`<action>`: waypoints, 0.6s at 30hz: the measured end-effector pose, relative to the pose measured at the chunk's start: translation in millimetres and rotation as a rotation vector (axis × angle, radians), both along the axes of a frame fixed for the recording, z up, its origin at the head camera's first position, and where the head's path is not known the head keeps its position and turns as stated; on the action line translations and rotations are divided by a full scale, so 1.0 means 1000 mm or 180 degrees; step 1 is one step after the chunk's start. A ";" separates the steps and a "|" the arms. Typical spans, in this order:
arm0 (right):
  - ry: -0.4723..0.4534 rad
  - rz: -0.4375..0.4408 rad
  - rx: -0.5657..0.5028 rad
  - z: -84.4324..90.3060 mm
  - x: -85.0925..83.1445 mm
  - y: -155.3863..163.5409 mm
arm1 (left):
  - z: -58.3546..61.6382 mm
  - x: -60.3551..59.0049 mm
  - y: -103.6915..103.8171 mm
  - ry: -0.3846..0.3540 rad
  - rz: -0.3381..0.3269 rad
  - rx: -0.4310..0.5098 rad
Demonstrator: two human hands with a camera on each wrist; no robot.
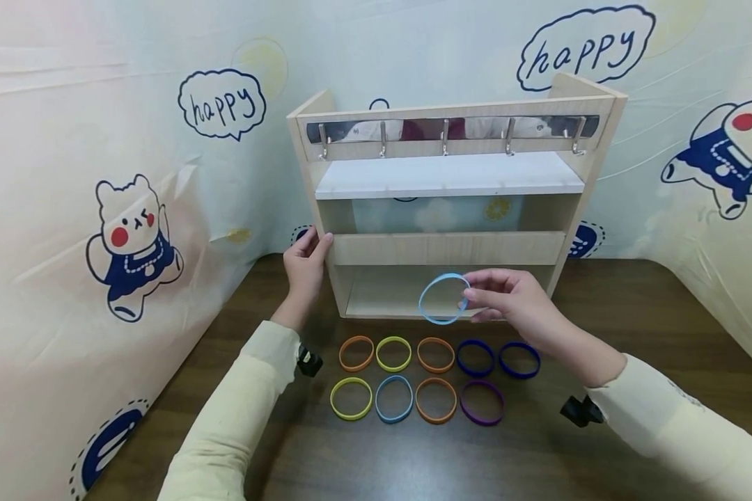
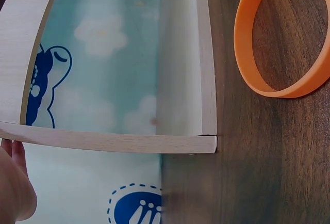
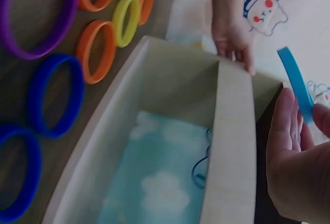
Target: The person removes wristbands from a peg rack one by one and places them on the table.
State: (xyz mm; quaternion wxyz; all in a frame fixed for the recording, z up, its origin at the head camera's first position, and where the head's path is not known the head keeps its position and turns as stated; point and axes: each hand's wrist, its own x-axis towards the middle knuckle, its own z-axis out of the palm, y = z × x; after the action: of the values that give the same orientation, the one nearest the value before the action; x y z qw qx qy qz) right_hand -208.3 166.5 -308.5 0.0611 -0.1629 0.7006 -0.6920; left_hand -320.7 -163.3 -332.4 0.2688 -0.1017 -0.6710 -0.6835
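Between thumb and fingers, my right hand pinches a light blue silicone wristband in front of the rack's lower part. The right wrist view also has this wristband between the fingertips. My left hand touches the left side panel of a pale wooden rack; its fingers are partly behind the panel. Along the rack's top runs a metal strip with several hooks. Two rows of wristbands lie before the rack: orange, yellow, dark blue, light blue and purple.
The rack has a white upper shelf and stands on a dark brown wooden table. A printed cloth with cartoon bears and lettering hangs behind and at both sides. Small black cameras sit at the wrists.
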 end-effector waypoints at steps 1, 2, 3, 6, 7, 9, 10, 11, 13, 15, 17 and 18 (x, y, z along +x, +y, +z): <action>-0.0024 0.0001 0.0030 -0.003 0.001 0.004 | 0.000 0.001 0.000 -0.0009 0.0012 -0.0008; -0.0046 0.0018 0.0061 -0.006 0.001 0.008 | 0.000 0.001 0.000 -0.0009 0.0020 -0.0011; -0.0072 0.0050 0.0079 -0.010 0.001 0.012 | 0.001 0.001 0.000 -0.0008 0.0027 -0.0014; -0.0144 0.0147 0.0182 -0.020 0.003 0.024 | 0.000 0.002 0.000 -0.0014 0.0048 -0.0027; -0.0157 0.0175 0.0230 -0.024 0.003 0.029 | -0.001 0.002 0.000 -0.0021 0.0052 -0.0040; -0.0173 0.0223 0.0300 -0.031 0.003 0.037 | -0.001 0.001 0.000 -0.0027 0.0052 -0.0046; -0.0180 0.0232 0.0325 -0.035 0.003 0.041 | 0.000 0.001 0.000 -0.0031 0.0052 -0.0047; -0.0183 0.0237 0.0345 -0.039 0.003 0.045 | 0.000 0.001 0.000 -0.0037 0.0052 -0.0048; -0.0190 0.0253 0.0352 -0.045 0.003 0.052 | 0.000 0.001 0.000 -0.0030 0.0050 -0.0050; -0.0226 0.0262 0.0333 -0.051 0.004 0.058 | 0.001 0.001 0.000 -0.0026 0.0045 -0.0042; -0.0265 0.0268 0.0322 -0.057 0.005 0.062 | 0.001 0.001 0.000 -0.0034 0.0041 -0.0047; -0.0282 0.0276 0.0312 -0.059 0.006 0.065 | 0.001 0.001 0.000 -0.0038 0.0034 -0.0044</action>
State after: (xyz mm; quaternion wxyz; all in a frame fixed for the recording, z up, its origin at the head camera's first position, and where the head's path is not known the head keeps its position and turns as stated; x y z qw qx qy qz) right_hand -202.2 231.3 -367.6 0.1299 -0.1591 0.7226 -0.6601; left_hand -319.5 -163.6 -331.1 0.2677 -0.0959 -0.6779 -0.6780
